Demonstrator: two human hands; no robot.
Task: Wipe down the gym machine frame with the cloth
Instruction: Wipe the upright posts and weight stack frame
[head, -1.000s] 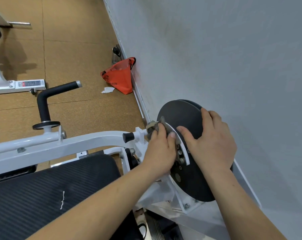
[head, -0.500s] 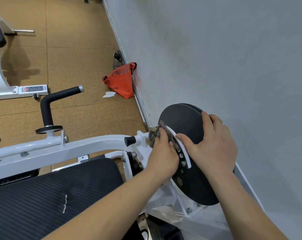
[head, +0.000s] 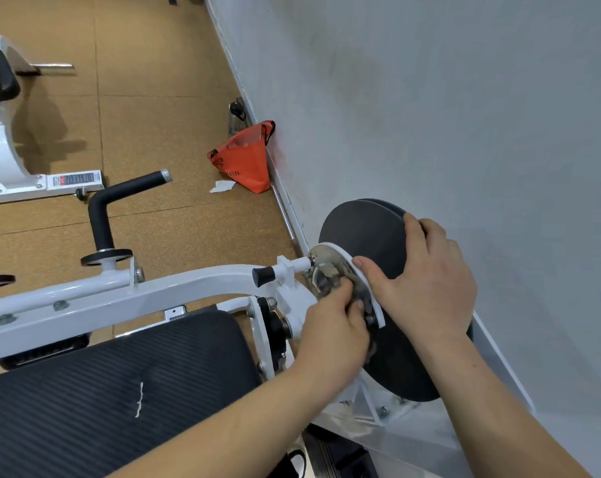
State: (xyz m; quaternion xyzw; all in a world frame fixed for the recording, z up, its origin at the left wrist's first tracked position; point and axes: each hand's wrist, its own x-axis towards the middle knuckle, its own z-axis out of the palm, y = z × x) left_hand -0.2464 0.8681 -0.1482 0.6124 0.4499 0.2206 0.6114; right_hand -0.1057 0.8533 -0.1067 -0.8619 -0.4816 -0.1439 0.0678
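A white gym machine frame (head: 175,288) runs from the left to a black round disc (head: 368,236) near the wall. A curved white plate (head: 345,255) with a row of bolts lies against the disc. My left hand (head: 330,329) presses a grey, dirty cloth (head: 326,274) onto that plate, fingers bunched on it. My right hand (head: 426,281) lies flat on the disc's upper right edge, thumb at the white plate, steadying it.
A black ribbed pad (head: 102,391) fills the lower left. A black handle (head: 120,198) rises from the frame. An orange bag (head: 247,160) and a paper scrap (head: 221,186) lie on the cork floor by the grey wall (head: 464,115). Another white machine (head: 2,150) stands at far left.
My left hand has slid the cloth down along the white bolted plate, uncovering its top end. My right hand stays on the disc.
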